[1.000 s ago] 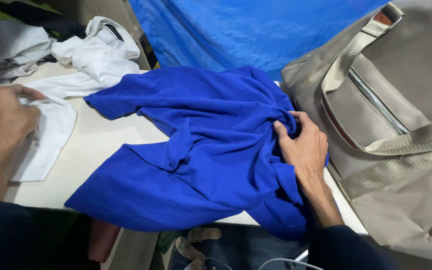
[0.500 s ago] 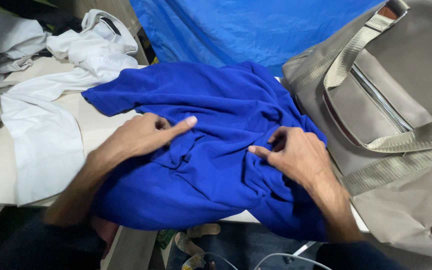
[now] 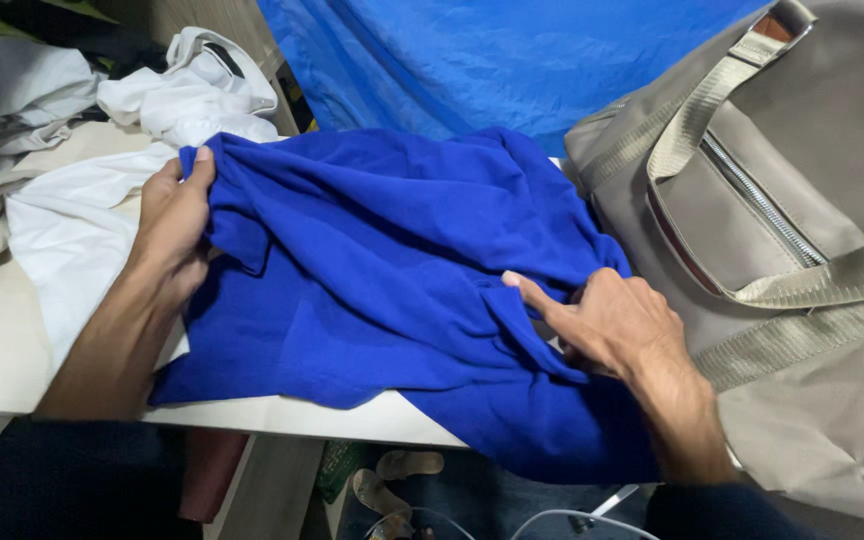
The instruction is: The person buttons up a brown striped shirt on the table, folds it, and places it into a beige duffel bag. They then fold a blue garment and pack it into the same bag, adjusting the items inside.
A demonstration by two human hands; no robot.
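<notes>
- Gripping blue garment [image 3: 402, 270], spread mid-worktop [image 3: 12, 380]: left hand [image 3: 172, 225] pinches its far-left edge.
- Right hand [image 3: 612, 325] pinches folds beside grey bag [image 3: 802, 200].
- Risk: overhanging hem may drag garment floorward.

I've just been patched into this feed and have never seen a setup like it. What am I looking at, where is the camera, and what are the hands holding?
There is no machine here: these are a person's two bare hands, filmed by one camera worn on their head and looking down at a white table.

A crumpled blue garment lies across the table, partly hanging over the near edge. The left hand grips a bunched edge of it at its far left side. The right hand rests on the cloth near its right side, forefinger stretched out, the other fingers curled into the fabric.

To the left lie white cloths and, further back, grey ones. On the right stands a large grey-beige bag with webbing straps and a zip. A blue sheet hangs behind.
</notes>
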